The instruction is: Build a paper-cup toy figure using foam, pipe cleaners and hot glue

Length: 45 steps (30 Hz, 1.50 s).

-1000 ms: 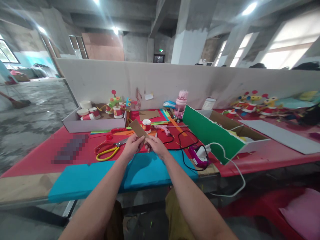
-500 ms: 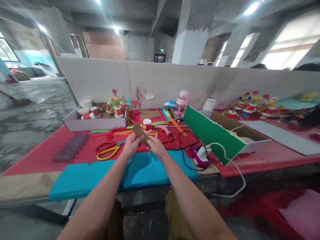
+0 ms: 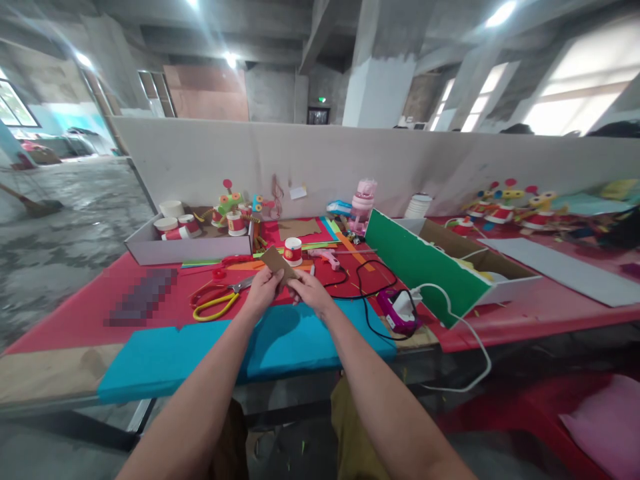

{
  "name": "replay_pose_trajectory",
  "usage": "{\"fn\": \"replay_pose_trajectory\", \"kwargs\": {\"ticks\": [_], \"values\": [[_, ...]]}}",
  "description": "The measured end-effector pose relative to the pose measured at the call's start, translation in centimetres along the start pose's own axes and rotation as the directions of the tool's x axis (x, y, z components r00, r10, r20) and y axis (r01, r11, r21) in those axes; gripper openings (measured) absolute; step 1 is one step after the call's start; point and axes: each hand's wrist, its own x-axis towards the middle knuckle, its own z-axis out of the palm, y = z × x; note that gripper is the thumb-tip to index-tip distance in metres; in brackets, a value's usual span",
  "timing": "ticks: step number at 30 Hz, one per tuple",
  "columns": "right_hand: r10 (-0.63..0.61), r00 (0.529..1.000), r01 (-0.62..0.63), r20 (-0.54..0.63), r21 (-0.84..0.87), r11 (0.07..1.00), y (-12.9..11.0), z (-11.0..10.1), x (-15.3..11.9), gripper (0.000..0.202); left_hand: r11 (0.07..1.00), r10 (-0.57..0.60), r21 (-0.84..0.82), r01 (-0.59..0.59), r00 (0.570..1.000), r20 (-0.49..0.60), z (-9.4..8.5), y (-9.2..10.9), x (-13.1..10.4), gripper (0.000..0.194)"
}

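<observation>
A small brown cardboard piece (image 3: pixel 276 261) is held up over the table's near part. My left hand (image 3: pixel 264 290) pinches its lower left side, and my right hand (image 3: pixel 309 291) grips its lower right end, both hands closed. Just behind the cardboard stands a red and white paper cup (image 3: pixel 293 251). A pink glue gun (image 3: pixel 327 257) lies to the right of the cup. Yellow-handled scissors (image 3: pixel 219 306) rest on the red cover, left of my left hand. Below my hands is a blue sheet (image 3: pixel 300 340).
A white box (image 3: pixel 187 251) with cups and figures stands at back left. On the right are a green-sided box (image 3: pixel 425 270), a purple power strip (image 3: pixel 395 312) and looping cables. A pink fan-like object (image 3: pixel 363 203) stands behind.
The cardboard piece and both hands have shifted very slightly to the left in view. Both hands keep their hold on it.
</observation>
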Motion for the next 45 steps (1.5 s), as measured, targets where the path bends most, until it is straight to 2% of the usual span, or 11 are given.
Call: {"fn": "replay_pose_trajectory", "kwargs": {"ticks": [5, 10, 15, 19, 22, 24, 28, 33, 36, 42, 45], "values": [[-0.054, 0.998, 0.053, 0.034, 0.022, 0.998, 0.1, -0.2, -0.1, 0.015, 0.997, -0.031, -0.075, 0.036, 0.997, 0.071, -0.3, 0.9, -0.5, 0.041], [-0.057, 0.996, 0.057, 0.065, 0.002, 0.998, 0.4, -0.2, 0.0, 0.017, 0.998, -0.059, -0.021, 0.061, 0.993, 0.099, -0.8, 1.1, -0.3, 0.041], [-0.032, 0.998, 0.030, -0.059, -0.025, 0.999, 0.4, 0.5, 0.1, 0.015, 0.972, 0.099, 0.211, -0.103, 0.995, 0.030, -0.7, 0.6, -0.1, 0.030], [0.002, 0.989, 0.006, -0.148, 0.049, 0.999, 0.4, 1.1, -0.1, 0.020, 0.730, 0.243, 0.644, -0.226, 0.968, 0.065, -0.1, 1.2, -1.0, 0.012], [0.047, 0.978, -0.029, -0.202, 0.091, 0.995, 0.5, 1.0, -0.2, 0.025, 0.548, 0.233, 0.803, -0.236, 0.964, 0.125, 0.5, 1.4, -1.6, 0.021], [0.018, 0.985, -0.002, -0.169, 0.091, 0.996, 0.5, 0.7, -0.2, 0.024, 0.565, 0.225, 0.798, -0.209, 0.970, 0.095, 0.7, 1.2, -1.5, 0.020], [0.008, 1.000, -0.006, -0.025, 0.087, 0.996, 0.4, 0.2, -0.2, 0.013, 0.745, 0.192, 0.652, -0.139, 0.981, -0.011, -0.1, 0.1, -0.3, 0.020], [0.007, 1.000, -0.006, -0.016, 0.060, 0.998, 0.4, 0.4, -0.2, 0.011, 0.894, 0.125, 0.427, -0.133, 0.991, 0.046, -1.1, -0.7, 0.4, 0.025], [0.003, 0.999, 0.000, -0.045, 0.071, 0.997, 0.7, 0.7, -0.1, 0.009, 0.853, 0.094, 0.506, -0.130, 0.991, 0.097, -1.0, -0.2, 0.1, 0.027], [0.071, 0.980, -0.049, -0.187, 0.120, 0.992, 1.8, 1.6, 0.4, 0.012, 0.589, 0.146, 0.783, -0.202, 0.979, 0.143, 0.1, 1.1, -1.3, 0.014], [0.067, 0.981, -0.045, -0.182, 0.124, 0.991, 1.5, 1.3, 0.4, 0.014, 0.620, 0.172, 0.763, -0.185, 0.980, 0.098, 0.5, 1.2, -1.4, 0.012]]}}
